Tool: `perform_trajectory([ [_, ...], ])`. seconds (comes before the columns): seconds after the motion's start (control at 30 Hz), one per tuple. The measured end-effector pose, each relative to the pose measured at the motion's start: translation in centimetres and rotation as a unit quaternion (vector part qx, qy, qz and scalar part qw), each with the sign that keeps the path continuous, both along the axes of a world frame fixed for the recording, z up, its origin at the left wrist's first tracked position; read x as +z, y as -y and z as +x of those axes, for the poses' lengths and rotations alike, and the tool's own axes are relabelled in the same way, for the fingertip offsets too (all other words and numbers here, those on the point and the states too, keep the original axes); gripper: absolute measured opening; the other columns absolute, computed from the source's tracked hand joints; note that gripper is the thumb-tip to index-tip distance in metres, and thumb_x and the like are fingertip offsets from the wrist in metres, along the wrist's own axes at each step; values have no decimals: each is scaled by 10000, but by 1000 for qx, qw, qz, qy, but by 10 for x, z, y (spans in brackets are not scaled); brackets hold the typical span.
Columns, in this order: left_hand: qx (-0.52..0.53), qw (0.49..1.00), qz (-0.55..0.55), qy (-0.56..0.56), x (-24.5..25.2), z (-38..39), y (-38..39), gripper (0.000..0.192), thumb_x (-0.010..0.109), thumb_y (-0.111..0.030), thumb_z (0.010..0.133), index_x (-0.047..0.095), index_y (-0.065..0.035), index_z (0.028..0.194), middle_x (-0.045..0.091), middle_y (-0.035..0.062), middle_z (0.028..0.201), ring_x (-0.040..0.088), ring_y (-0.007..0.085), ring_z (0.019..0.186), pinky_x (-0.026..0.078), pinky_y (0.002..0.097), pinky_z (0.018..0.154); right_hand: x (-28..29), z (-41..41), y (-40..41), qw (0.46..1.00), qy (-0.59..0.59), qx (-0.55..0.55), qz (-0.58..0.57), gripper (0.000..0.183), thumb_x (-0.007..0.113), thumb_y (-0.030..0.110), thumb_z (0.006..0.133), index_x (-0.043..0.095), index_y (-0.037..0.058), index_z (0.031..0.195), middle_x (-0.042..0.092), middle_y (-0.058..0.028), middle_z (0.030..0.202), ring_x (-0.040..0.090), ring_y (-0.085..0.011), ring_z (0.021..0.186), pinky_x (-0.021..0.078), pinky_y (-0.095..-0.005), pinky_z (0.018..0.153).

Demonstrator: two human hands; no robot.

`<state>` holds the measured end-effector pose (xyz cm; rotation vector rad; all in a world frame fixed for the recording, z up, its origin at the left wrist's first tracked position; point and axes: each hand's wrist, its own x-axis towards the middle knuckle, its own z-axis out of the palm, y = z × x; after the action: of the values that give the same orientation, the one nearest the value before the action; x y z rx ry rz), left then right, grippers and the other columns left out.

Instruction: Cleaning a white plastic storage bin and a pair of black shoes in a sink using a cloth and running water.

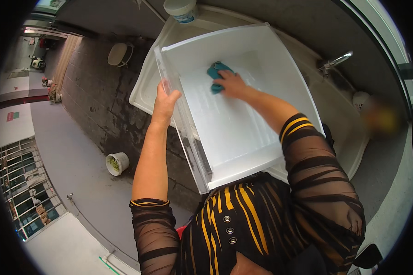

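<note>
A large white plastic drawer (241, 127) with a clear front panel (184, 123) rests tilted across a pale sink, close against my body. My left hand (165, 101) grips the edge of the clear panel, thumb on the near side and fingers mostly hidden behind it. Inside the drawer, my right hand (231, 84) presses a teal cloth (220, 70) against the white inner surface. Its fingers are spread over the cloth and slightly blurred.
Under the drawer is the wide sink (148, 89), with a chrome faucet (335, 63) at the right. A white tub (181, 10) stands on its far rim. On the dark floor are a small stool (118, 55) and a white bucket (117, 164) holding green scraps.
</note>
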<state>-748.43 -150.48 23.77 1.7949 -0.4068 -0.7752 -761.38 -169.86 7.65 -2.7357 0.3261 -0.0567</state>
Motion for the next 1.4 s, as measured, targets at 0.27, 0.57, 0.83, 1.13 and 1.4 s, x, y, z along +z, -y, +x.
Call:
perform_trajectory([
  [0.27, -24, 999, -28, -26, 2, 2, 4, 695, 541, -101, 695, 250, 34, 1311, 380, 158, 1261, 380, 235, 1162, 284, 322, 987, -43, -11, 81, 968, -5, -250, -22, 273, 510, 107, 781, 599, 120, 1038, 512, -139, 1070, 472, -303, 1052, 418, -450, 854],
  [0.57, -23, 998, -43, -45, 1, 1, 2, 700, 538, -102, 695, 243, 35, 1315, 370, 156, 1268, 380, 234, 1161, 288, 320, 985, 38, 102, -33, 423, 225, -438, 761, 362, 668, 104, 702, 525, 29, 1026, 559, -83, 920, 543, -197, 854, 453, -347, 729],
  [0.83, -43, 999, -9, -13, -2, 5, 3, 703, 537, -111, 703, 232, 53, 1315, 362, 172, 1272, 373, 228, 1168, 298, 315, 977, 81, 160, -32, 541, 312, -366, 690, 304, 657, 38, 692, 561, -8, 977, 594, -97, 906, 567, -180, 801, 460, -313, 687],
  [1.13, -58, 998, -6, 9, 4, 2, 9, 676, 537, -123, 703, 256, 67, 1287, 372, 189, 1253, 368, 243, 1172, 287, 317, 985, 30, 109, 0, 490, 255, -513, 657, 346, 672, 46, 681, 563, -13, 1005, 595, -129, 911, 571, -204, 805, 467, -322, 695],
  [1.4, -46, 999, 2, 24, -4, 3, 12, 692, 541, -129, 695, 253, 71, 1291, 376, 193, 1256, 371, 260, 1180, 284, 319, 991, 77, 145, -5, 597, 265, -355, 669, 324, 708, 117, 677, 601, -10, 954, 619, -91, 840, 581, -183, 735, 466, -299, 668],
])
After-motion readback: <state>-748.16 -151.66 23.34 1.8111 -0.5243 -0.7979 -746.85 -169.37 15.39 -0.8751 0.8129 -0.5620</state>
